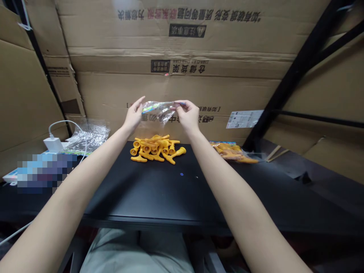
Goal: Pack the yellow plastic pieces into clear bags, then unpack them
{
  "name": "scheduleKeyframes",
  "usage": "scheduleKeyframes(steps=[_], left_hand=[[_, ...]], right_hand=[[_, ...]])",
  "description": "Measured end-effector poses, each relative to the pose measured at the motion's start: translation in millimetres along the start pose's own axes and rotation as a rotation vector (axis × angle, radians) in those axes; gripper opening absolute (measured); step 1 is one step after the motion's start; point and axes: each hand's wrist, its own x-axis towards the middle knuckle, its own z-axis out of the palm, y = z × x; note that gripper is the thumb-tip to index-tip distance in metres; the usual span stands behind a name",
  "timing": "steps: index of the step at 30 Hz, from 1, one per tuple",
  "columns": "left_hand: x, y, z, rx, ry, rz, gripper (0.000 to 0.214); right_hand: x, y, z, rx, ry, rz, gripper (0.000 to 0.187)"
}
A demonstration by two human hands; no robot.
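Observation:
A clear plastic bag [161, 113] with a colourful printed strip along its top is stretched in the air between my two hands. Its left end is pinched by my left hand [133, 115], whose index finger points up. My right hand [187, 115] is closed on the bag's right end, thumb against the fingers. Below the bag, a pile of yellow plastic T-shaped pieces [155, 148] with round, hollow cup ends lies on the black table [142, 193].
At the right lies a filled bag of yellow pieces [233, 152]. Several flat clear bags [89, 137] lie at the left beside a white charger [53, 144] with its cable. A cardboard wall [176, 87] stands behind, and a black metal post [287, 85] slants at right.

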Motion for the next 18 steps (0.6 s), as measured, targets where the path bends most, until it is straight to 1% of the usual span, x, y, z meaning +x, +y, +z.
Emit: scheduleKeyframes(steps=[2, 4, 6, 8, 10, 11, 12, 14, 15, 16, 17, 18], left_hand=[[1, 13, -6.1, -0.027, 0.001, 0.064, 0.038], [-4, 31, -11.4, -0.053, 0.033, 0.063, 0.039], [-15, 48, -15.8, -0.079, 0.098, 0.034, 0.038], [-30, 61, -19.1, -0.101, 0.112, 0.018, 0.039], [-45, 67, -20.9, -0.128, 0.102, -0.032, 0.039], [-52, 66, -21.2, -0.139, 0.087, -0.072, 0.038], [-59, 63, -21.1, -0.141, 0.065, -0.112, 0.037], [-72, 50, -20.5, -0.128, -0.023, -0.173, 0.035], [-78, 42, -20.2, -0.126, -0.068, -0.19, 0.035], [-84, 34, -20.1, -0.135, -0.096, -0.21, 0.036], [-89, 25, -20.2, -0.152, -0.103, -0.241, 0.036], [-95, 17, -20.6, -0.17, -0.103, -0.285, 0.036]], right_hand=[[0, -11, -1, 0.03, -0.003, -0.024, 0.019], [-6, -20, -4, 0.08, 0.008, 0.012, 0.024], [-17, -23, -10, 0.13, 0.061, 0.089, 0.031], [-32, -19, -15, 0.154, 0.148, 0.171, 0.036], [-46, -12, -18, 0.18, 0.206, 0.273, 0.042], [-52, -8, -19, 0.207, 0.199, 0.347, 0.047], [-58, -5, -18, 0.24, 0.157, 0.436, 0.054], [-69, 2, -14, 0.313, 0.034, 0.619, 0.064], [-74, 5, -11, 0.352, -0.015, 0.694, 0.066], [-79, 8, -8, 0.39, -0.034, 0.748, 0.065], [-83, 11, -5, 0.426, -0.019, 0.784, 0.059], [-88, 15, -2, 0.454, 0.023, 0.811, 0.049]])
